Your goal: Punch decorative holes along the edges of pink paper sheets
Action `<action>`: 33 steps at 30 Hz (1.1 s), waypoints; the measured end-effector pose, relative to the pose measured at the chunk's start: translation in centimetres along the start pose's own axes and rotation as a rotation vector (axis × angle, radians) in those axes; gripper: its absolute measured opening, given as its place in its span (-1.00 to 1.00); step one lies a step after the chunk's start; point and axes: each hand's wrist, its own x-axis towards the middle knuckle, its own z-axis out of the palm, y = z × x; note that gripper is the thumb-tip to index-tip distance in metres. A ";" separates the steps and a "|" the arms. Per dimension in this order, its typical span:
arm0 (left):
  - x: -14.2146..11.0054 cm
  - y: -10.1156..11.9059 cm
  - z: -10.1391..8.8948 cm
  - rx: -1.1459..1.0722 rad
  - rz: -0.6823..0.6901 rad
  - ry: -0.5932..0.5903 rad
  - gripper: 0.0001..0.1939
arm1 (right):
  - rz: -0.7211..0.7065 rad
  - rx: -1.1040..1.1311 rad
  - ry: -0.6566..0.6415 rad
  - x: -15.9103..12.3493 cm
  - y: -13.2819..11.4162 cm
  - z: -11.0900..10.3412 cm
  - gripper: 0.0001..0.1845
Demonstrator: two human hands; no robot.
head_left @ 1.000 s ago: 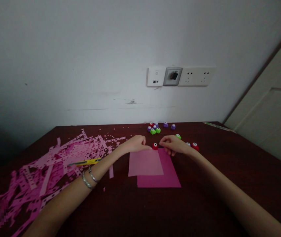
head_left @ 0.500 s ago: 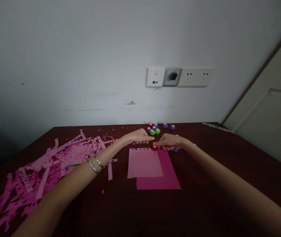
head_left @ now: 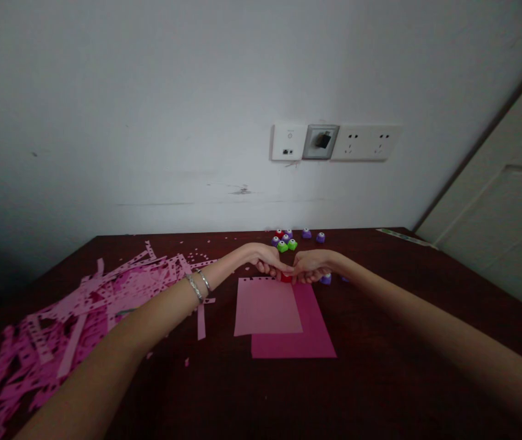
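Left hand (head_left: 266, 256) has come down to the red punch (head_left: 286, 278), where half a second ago only the right hand (head_left: 311, 264) touched it. Both hands are now together, thumbs meeting over the punch; fingers hide most of it, so I cannot tell whether either hand grips it or merely presses.

It sits at the far edge of the light pink sheet (head_left: 268, 308), near that sheet's far right corner, with a row of holes along the edge to its left. Under this sheet lies a darker pink sheet (head_left: 294, 346), showing along its right and near edges. Green punches (head_left: 282, 246) and purple punches (head_left: 306, 233) stand near the table's (head_left: 242, 391) far edge. Paper scraps (head_left: 128, 287) are heaped toward its left edge.
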 end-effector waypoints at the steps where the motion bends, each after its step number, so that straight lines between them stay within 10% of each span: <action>1: 0.1 -0.1 -0.1 -0.004 -0.010 -0.011 -0.52 | -0.004 0.006 -0.020 0.2 0.0 0.0 -0.80; 22: -0.8 -0.1 2.0 -0.025 0.037 0.181 -0.43 | -0.060 0.091 0.033 -0.2 0.3 1.1 -0.69; 33: -3.2 1.3 4.2 0.418 0.136 0.637 -0.53 | -0.175 0.057 0.301 -0.4 1.7 1.8 -0.67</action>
